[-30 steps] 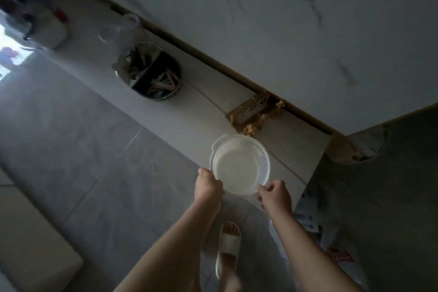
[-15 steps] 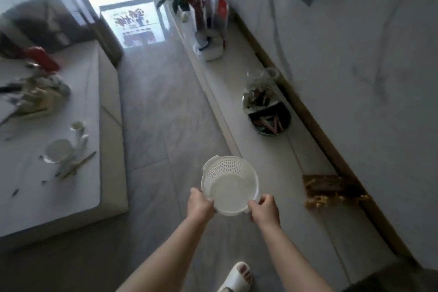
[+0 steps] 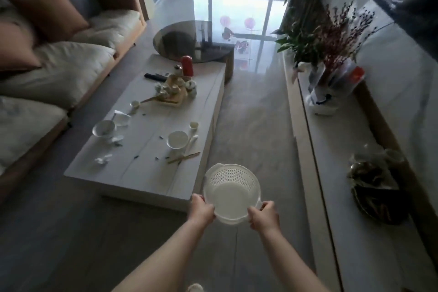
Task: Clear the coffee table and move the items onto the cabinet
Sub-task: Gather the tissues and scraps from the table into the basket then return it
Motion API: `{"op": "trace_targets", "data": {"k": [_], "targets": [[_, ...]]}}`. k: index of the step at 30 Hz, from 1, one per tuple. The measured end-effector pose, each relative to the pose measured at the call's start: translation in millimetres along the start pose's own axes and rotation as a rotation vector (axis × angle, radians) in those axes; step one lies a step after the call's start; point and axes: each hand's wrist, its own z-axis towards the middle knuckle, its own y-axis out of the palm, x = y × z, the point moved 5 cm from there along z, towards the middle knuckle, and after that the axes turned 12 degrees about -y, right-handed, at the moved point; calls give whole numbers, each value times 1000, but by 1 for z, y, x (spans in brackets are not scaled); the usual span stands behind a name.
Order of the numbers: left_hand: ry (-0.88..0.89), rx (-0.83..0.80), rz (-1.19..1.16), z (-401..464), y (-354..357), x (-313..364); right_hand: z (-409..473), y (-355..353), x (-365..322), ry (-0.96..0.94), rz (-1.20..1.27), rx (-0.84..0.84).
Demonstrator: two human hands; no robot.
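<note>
Two hands carry one round white perforated plastic colander (image 3: 232,193) in the air over the grey floor, just off the near right corner of the long white coffee table (image 3: 151,173). The left hand (image 3: 202,208) grips the near-left rim and the right hand (image 3: 264,217) grips the near-right rim by a small handle tab; the fingers of both are curled over the edge, pinching the thin wall. The colander looks empty and tilts slightly toward the person.

It should be light and fairly stiff, though thin plastic may flex under load, so the rim or the two tabs are the sensible holds.

On the tabletop sit a white ceramic bowl (image 3: 177,140) near the right edge, a second white bowl (image 3: 103,128) on the left, a small white cup (image 3: 193,125), a white spoon and wooden chopsticks (image 3: 183,157), crumpled tissues, and a wooden tea tray with small cups (image 3: 171,92) beside a red bottle (image 3: 187,65). The ceramics are likely fragile and slick; they are best lifted by the body, one at a time.

The long pale low cabinet (image 3: 331,149) runs along the right wall, well apart from the table.
</note>
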Motion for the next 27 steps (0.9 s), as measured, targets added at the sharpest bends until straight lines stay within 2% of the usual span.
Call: {"op": "trace_targets", "data": {"k": [11, 27], "targets": [[-127, 142, -249, 53, -148, -19, -5, 154, -82, -120, -164, -303], [-286, 255, -605, 147, -231, -5, 70, 313, -181, -223, -311, -711]]}}
